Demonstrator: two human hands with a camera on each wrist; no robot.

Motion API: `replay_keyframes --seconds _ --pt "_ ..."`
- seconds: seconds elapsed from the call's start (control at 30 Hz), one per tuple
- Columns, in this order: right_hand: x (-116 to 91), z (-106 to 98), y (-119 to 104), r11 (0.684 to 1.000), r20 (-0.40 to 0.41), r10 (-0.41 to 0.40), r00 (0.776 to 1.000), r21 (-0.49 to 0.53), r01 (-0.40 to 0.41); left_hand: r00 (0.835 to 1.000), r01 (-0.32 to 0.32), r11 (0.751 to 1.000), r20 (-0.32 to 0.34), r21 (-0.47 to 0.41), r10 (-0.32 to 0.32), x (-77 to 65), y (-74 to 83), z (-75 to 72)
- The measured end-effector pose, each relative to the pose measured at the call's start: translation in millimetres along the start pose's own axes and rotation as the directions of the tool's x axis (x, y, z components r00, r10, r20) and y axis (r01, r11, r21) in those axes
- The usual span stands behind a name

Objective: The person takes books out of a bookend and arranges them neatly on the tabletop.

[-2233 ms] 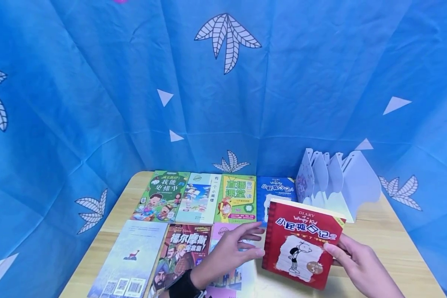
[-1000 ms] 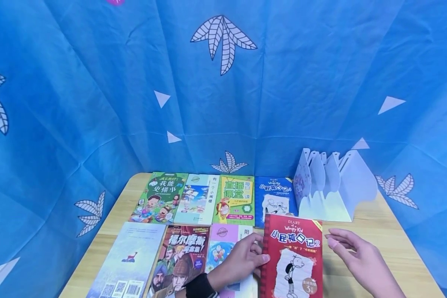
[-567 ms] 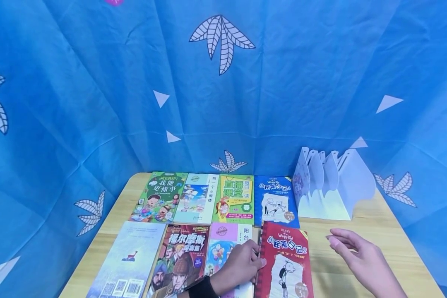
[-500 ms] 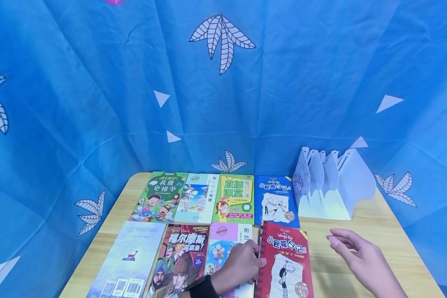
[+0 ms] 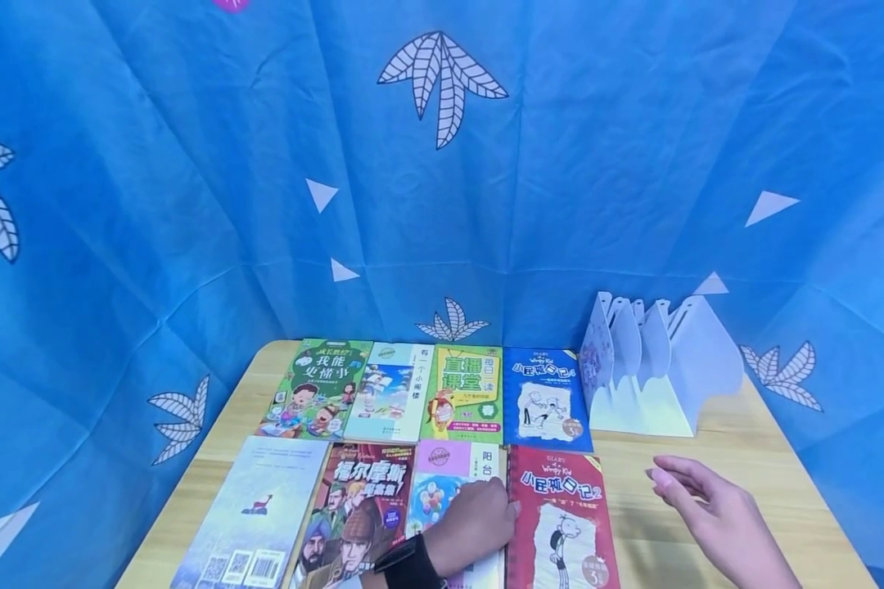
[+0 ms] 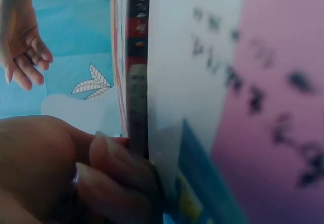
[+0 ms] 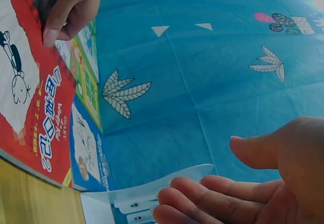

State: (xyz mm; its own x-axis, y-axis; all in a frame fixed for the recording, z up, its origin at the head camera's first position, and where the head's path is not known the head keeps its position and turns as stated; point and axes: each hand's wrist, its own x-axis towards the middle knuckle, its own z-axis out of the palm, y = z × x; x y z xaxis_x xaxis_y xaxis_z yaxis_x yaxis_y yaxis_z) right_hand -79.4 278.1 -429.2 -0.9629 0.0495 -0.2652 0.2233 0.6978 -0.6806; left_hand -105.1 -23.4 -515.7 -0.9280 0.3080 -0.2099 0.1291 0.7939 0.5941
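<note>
A red paperback book lies face up at the front right of two rows of books. My left hand, with a black watch on its wrist, pinches the red book's spine edge; in the right wrist view its thumb rests on the cover. The hand's curled fingers lie over a pink and white book, hiding part of it. To the right of the red book, my right hand hovers over the table, palm turned inward, fingers relaxed and holding nothing. Right behind the red book lies a blue book.
A white file rack with several dividers stands at the back right. Other books lie flat on the wooden table: green, pale, yellow-green, pale blue, dark red. A blue curtain hangs behind.
The red book was held up by both hands, then the right hand let go. It has come down onto the table, left and forward of the right hand, into line with the front row.
</note>
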Motion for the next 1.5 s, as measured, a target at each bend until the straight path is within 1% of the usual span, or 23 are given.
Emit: replay_keyframes --seconds 0.03,0.07,0.13,0.17,0.2,0.23,0.27,0.3,0.37,0.4,0.47,0.53,0.57,0.73,0.87,1.13,1.33,1.43,1.5 --pt "0 0 1 1.0 0.0 -0.001 1.0 0.0 0.001 1.0 -0.019 0.999 -0.012 0.043 0.02 0.1 0.6 0.4" --pt "-1 1 1 1.0 0.0 -0.003 1.0 -0.001 0.003 0.998 -0.049 0.994 -0.031 0.096 0.052 0.0 1.3 0.8" --pt "-1 1 2 1.0 -0.001 -0.004 1.0 -0.005 0.004 0.991 -0.106 0.982 -0.062 0.154 0.117 -1.1 2.7 1.6" --pt "-1 1 2 1.0 -0.001 -0.001 1.0 -0.006 0.001 0.985 -0.142 0.972 -0.073 0.189 0.158 -2.2 3.3 2.0" --pt "-1 1 3 1.0 0.0 0.002 1.0 -0.007 -0.002 0.975 -0.185 0.954 -0.075 0.237 0.208 -3.3 4.0 2.1" --pt "-1 1 3 1.0 0.0 0.008 1.0 -0.009 -0.008 0.963 -0.232 0.931 -0.065 0.282 0.26 -4.2 4.7 2.1" --pt "-1 1 3 1.0 0.001 0.015 1.0 -0.007 -0.015 0.95 -0.278 0.903 -0.047 0.327 0.31 -5.0 5.1 2.1" --pt "0 0 3 1.0 0.003 0.021 1.0 -0.004 -0.021 0.939 -0.316 0.881 -0.015 0.352 0.343 -6.1 5.3 2.2" --pt "0 0 3 0.999 0.007 0.032 0.999 0.006 -0.032 0.918 -0.383 0.833 0.063 0.398 0.392 -8.2 5.4 2.0" --pt "0 0 3 0.999 0.008 0.034 0.999 0.011 -0.034 0.914 -0.401 0.824 0.109 0.4 0.391 -8.9 5.4 1.7" --pt "0 1 4 0.999 0.009 0.033 0.999 0.017 -0.033 0.913 -0.408 0.832 0.176 0.375 0.368 -10.5 5.2 1.6" --pt "0 2 4 1.0 0.007 0.026 1.0 0.015 -0.026 0.916 -0.397 0.847 0.21 0.352 0.342 -11.9 5.5 1.5" --pt "0 2 4 1.0 0.006 0.021 1.0 0.011 -0.022 0.917 -0.394 0.85 0.215 0.351 0.336 -12.4 5.6 1.6" --pt "-1 3 7 1.0 0.003 0.016 1.0 -0.008 -0.016 0.923 -0.376 0.862 0.215 0.341 0.318 -13.0 6.3 2.7" --pt "0 3 8 1.0 0.005 0.02 1.0 -0.003 -0.02 0.931 -0.352 0.876 0.217 0.33 0.292 -12.7 7.7 1.9" --pt "1 4 10 0.999 0.014 0.035 0.999 0.01 -0.035 0.943 -0.32 0.886 0.198 0.334 0.266 -14.2 11.3 -0.9" --pt "2 5 13 1.0 0.02 0.026 0.999 0.003 -0.026 0.952 -0.29 0.891 0.2 0.349 0.231 -10.6 12.8 -0.2" --pt "2 6 12 1.0 0.021 0.025 0.999 0.0 -0.025 0.956 -0.272 0.9 0.204 0.341 0.212 -8.0 12.7 0.1" --pt "2 6 11 1.0 0.023 0.025 0.999 0.001 -0.025 0.959 -0.256 0.912 0.203 0.321 0.198 -6.2 12.7 0.3"
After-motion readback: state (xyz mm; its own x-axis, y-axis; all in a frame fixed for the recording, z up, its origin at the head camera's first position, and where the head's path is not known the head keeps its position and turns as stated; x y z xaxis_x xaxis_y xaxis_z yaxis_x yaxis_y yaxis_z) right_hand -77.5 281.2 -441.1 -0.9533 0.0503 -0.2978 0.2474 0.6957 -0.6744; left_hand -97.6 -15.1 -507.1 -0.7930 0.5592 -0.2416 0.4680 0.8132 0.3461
